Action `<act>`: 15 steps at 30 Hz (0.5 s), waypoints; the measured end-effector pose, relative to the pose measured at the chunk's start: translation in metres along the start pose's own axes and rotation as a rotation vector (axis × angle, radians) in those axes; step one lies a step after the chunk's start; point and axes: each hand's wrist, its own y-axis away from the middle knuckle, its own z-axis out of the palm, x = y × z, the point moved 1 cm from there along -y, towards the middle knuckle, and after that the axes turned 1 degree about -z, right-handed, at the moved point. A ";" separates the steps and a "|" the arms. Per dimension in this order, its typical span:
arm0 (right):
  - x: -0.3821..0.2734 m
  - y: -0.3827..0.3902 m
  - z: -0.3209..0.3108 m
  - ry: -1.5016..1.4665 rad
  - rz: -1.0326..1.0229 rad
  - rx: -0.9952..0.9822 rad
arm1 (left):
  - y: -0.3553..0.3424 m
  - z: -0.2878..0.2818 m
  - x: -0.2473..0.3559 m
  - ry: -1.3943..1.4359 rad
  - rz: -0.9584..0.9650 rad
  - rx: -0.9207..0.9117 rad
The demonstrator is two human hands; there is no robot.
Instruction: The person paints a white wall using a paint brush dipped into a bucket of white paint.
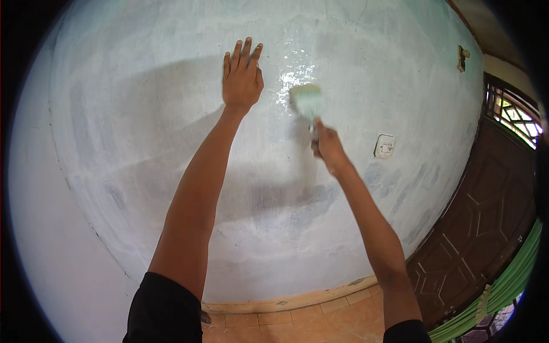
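Observation:
My left hand (242,86) lies flat against the pale, patchy wall (171,131), its fingers stretched out and apart. To the right and a little lower, my right hand (330,147) is closed around the handle of a wide flat paintbrush (310,104). The brush points up, with a cream edge at its tip and a pale green body, slightly blurred. Its tip is at the wall, beside a wet, shiny patch (294,77) with white glints. Most of the handle is hidden in my fingers.
A white wall switch (385,146) sits right of my right hand, and a small fitting (462,58) is higher up. A dark brown door (477,223) and a green curtain (509,280) stand at the right. Orange tiles (274,323) cover the floor below.

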 end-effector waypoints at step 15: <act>0.010 0.002 0.000 -0.143 0.064 0.048 | -0.002 0.001 0.001 0.014 0.012 -0.008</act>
